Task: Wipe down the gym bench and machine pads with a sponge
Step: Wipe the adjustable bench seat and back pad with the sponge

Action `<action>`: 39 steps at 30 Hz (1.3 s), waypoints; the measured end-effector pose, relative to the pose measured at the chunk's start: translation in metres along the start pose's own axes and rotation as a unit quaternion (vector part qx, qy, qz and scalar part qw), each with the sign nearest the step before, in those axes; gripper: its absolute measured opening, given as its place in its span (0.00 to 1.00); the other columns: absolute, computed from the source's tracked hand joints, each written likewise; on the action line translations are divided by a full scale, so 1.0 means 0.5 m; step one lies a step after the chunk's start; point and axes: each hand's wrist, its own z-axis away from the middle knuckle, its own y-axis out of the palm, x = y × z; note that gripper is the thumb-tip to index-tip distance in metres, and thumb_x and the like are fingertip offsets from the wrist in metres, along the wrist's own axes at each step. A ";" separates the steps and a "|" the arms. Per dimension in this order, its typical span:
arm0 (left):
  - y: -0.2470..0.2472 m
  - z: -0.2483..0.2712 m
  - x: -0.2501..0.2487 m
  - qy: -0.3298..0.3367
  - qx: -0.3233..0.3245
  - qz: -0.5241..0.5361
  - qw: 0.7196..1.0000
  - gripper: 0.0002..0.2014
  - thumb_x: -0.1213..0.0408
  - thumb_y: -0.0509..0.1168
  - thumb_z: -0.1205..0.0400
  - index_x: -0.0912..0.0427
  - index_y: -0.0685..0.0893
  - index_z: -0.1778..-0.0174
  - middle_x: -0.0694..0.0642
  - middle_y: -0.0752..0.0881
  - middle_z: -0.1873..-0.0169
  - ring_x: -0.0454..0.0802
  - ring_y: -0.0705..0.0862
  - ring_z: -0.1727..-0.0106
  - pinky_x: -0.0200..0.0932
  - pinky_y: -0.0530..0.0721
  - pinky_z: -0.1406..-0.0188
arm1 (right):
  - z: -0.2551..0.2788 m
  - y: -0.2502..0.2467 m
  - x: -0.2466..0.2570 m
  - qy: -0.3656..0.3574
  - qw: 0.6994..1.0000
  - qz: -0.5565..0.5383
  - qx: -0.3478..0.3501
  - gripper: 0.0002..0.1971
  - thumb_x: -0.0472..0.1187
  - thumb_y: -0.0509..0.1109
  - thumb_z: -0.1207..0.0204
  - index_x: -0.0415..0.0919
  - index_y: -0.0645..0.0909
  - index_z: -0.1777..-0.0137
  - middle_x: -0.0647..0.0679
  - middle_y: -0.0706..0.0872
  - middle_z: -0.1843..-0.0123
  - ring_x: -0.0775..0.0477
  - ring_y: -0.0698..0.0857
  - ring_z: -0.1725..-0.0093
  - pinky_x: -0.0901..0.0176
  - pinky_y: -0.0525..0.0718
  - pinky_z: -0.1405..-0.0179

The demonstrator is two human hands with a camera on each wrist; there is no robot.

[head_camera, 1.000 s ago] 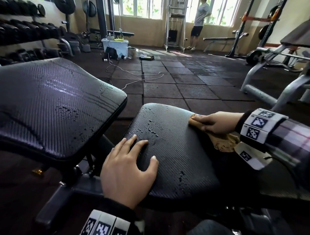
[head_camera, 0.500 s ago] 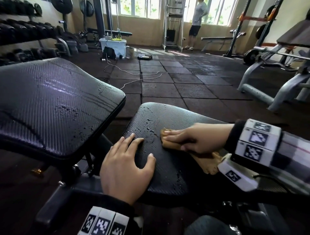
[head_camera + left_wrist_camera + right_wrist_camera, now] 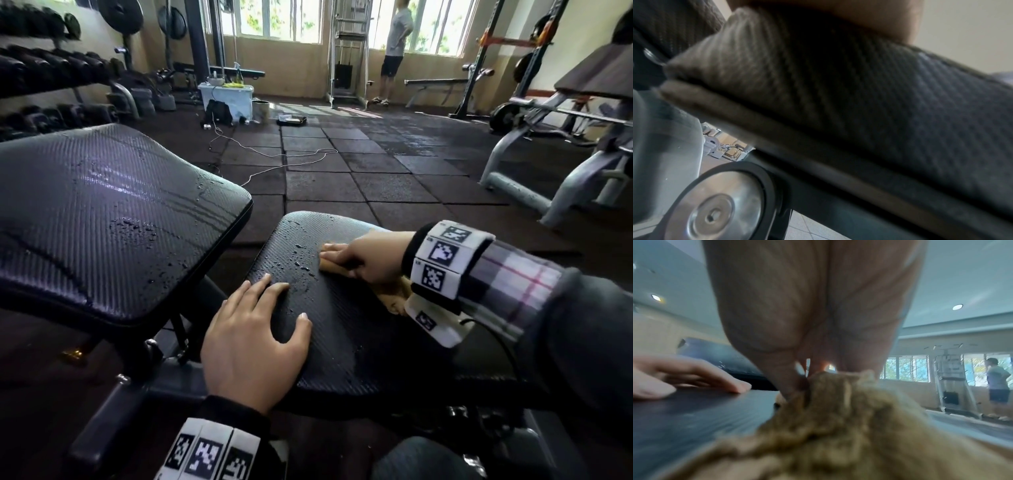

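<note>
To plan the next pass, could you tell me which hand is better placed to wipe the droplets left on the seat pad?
Right. The right hand already presses the sponge beside the droplets; the left hand lies flat on the seat pad.

Black woven-textured seat and backrest are showing, a tan sponge is lying on the seat, and a grey plaid sleeve is meeting black-and-white coded wristbands
</note>
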 end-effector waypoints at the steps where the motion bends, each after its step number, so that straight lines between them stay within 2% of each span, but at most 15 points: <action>1: 0.000 0.000 0.000 0.001 -0.001 0.000 1.000 0.29 0.38 0.54 0.30 0.47 0.87 0.39 0.45 0.84 0.34 0.49 0.78 0.29 0.47 0.74 0.29 | 0.005 0.007 0.002 -0.026 0.999 -0.020 0.000 0.28 0.41 0.59 0.19 0.53 0.58 0.19 0.58 0.55 0.17 0.51 0.64 0.21 0.59 0.60 0.22; 5: 0.000 0.002 0.001 -0.003 -0.001 -0.002 1.000 0.29 0.38 0.55 0.30 0.46 0.87 0.39 0.44 0.84 0.34 0.48 0.78 0.28 0.47 0.74 0.30 | 0.069 0.041 -0.009 -0.116 0.987 -0.106 0.017 0.31 0.33 0.62 0.21 0.52 0.59 0.20 0.59 0.54 0.18 0.59 0.54 0.19 0.60 0.51 0.19; 7: 0.001 0.002 0.002 -0.003 -0.003 0.003 1.000 0.29 0.38 0.55 0.30 0.46 0.87 0.39 0.44 0.84 0.34 0.48 0.78 0.28 0.48 0.74 0.29 | 0.100 0.056 -0.036 -0.100 0.985 -0.135 0.025 0.31 0.31 0.62 0.21 0.54 0.60 0.21 0.62 0.55 0.18 0.63 0.54 0.20 0.65 0.48 0.19; 9: 0.002 0.001 0.002 -0.004 -0.003 0.002 1.000 0.29 0.38 0.55 0.30 0.46 0.87 0.39 0.44 0.84 0.34 0.47 0.77 0.28 0.48 0.74 0.29 | 0.109 0.058 -0.065 -0.052 0.988 -0.141 0.034 0.31 0.33 0.61 0.21 0.57 0.60 0.21 0.66 0.55 0.19 0.64 0.56 0.20 0.64 0.51 0.19; 12: 0.002 0.001 0.001 -0.005 0.000 -0.001 1.000 0.29 0.38 0.54 0.30 0.46 0.87 0.39 0.43 0.84 0.34 0.47 0.77 0.28 0.47 0.72 0.28 | 0.088 0.034 -0.076 0.026 0.995 -0.078 0.064 0.27 0.41 0.56 0.17 0.57 0.56 0.19 0.63 0.52 0.18 0.58 0.60 0.20 0.66 0.53 0.21; 15: 0.000 0.001 -0.001 -0.005 0.000 -0.004 1.000 0.30 0.38 0.54 0.30 0.46 0.87 0.39 0.43 0.84 0.34 0.47 0.77 0.28 0.46 0.72 0.28 | 0.042 0.006 -0.050 0.071 0.997 -0.002 0.039 0.24 0.48 0.49 0.14 0.50 0.58 0.19 0.56 0.55 0.17 0.49 0.68 0.24 0.72 0.56 0.34; 16: -0.001 0.000 -0.001 -0.005 0.001 -0.007 1.000 0.30 0.38 0.53 0.30 0.46 0.87 0.39 0.43 0.84 0.34 0.47 0.77 0.28 0.46 0.71 0.28 | 0.026 0.000 -0.035 0.071 0.997 0.014 0.027 0.24 0.47 0.48 0.14 0.47 0.59 0.19 0.53 0.56 0.17 0.46 0.69 0.25 0.70 0.56 0.34; 18: -0.001 0.000 0.000 -0.004 0.001 -0.008 1.000 0.30 0.38 0.53 0.30 0.46 0.87 0.39 0.44 0.84 0.34 0.48 0.77 0.28 0.46 0.72 0.29 | -0.001 -0.007 -0.004 0.057 0.998 0.035 0.016 0.24 0.48 0.46 0.13 0.43 0.59 0.19 0.49 0.56 0.17 0.43 0.70 0.25 0.63 0.60 0.27; 20: -0.001 0.000 0.003 -0.002 0.001 -0.005 1.000 0.30 0.38 0.53 0.30 0.46 0.87 0.39 0.44 0.84 0.34 0.48 0.78 0.28 0.47 0.72 0.28 | -0.012 -0.005 0.016 0.031 0.999 0.036 0.009 0.24 0.47 0.48 0.14 0.46 0.57 0.18 0.51 0.54 0.16 0.42 0.70 0.25 0.55 0.65 0.25; 24: 0.000 -0.001 0.006 0.008 0.002 0.002 1.000 0.30 0.39 0.53 0.29 0.47 0.87 0.39 0.45 0.84 0.34 0.49 0.78 0.29 0.47 0.72 0.28 | 0.038 0.020 0.035 -0.063 0.997 -0.046 -0.010 0.28 0.38 0.57 0.18 0.50 0.56 0.18 0.56 0.52 0.16 0.55 0.57 0.19 0.68 0.52 0.24; 26: 0.000 -0.001 0.008 0.010 0.004 0.009 1.000 0.29 0.39 0.53 0.29 0.47 0.87 0.39 0.46 0.84 0.34 0.49 0.78 0.28 0.48 0.73 0.28 | 0.080 0.038 0.032 -0.090 0.993 -0.080 -0.007 0.29 0.35 0.59 0.19 0.51 0.57 0.19 0.59 0.53 0.17 0.60 0.52 0.19 0.69 0.49 0.23; 30: -0.004 -0.002 0.015 0.030 0.009 0.040 0.999 0.29 0.40 0.53 0.27 0.49 0.88 0.40 0.46 0.84 0.34 0.48 0.77 0.28 0.47 0.71 0.27 | 0.155 0.068 -0.013 -0.058 0.991 -0.117 0.021 0.30 0.34 0.59 0.19 0.56 0.58 0.20 0.66 0.52 0.19 0.66 0.52 0.20 0.66 0.49 0.20; 32: -0.010 -0.002 0.024 0.035 0.014 0.092 0.995 0.28 0.40 0.53 0.27 0.49 0.88 0.41 0.45 0.84 0.34 0.46 0.77 0.29 0.43 0.69 0.26 | 0.168 0.073 -0.037 -0.013 0.993 -0.116 0.037 0.30 0.35 0.58 0.18 0.58 0.57 0.20 0.66 0.52 0.19 0.65 0.53 0.20 0.66 0.49 0.20; 35: -0.016 0.003 0.048 0.021 0.010 0.145 0.989 0.28 0.40 0.54 0.27 0.50 0.87 0.39 0.45 0.80 0.31 0.45 0.75 0.28 0.33 0.63 0.28 | 0.152 0.070 -0.054 0.051 0.993 -0.093 0.046 0.27 0.40 0.55 0.16 0.55 0.56 0.19 0.60 0.50 0.17 0.59 0.55 0.19 0.71 0.48 0.23; 39: -0.014 0.015 0.059 -0.029 0.024 0.166 0.985 0.33 0.36 0.52 0.29 0.47 0.84 0.34 0.48 0.75 0.26 0.46 0.72 0.26 0.36 0.64 0.29 | 0.095 0.060 -0.033 0.078 0.995 -0.045 0.031 0.27 0.39 0.54 0.18 0.51 0.58 0.19 0.53 0.55 0.16 0.44 0.67 0.22 0.54 0.62 0.23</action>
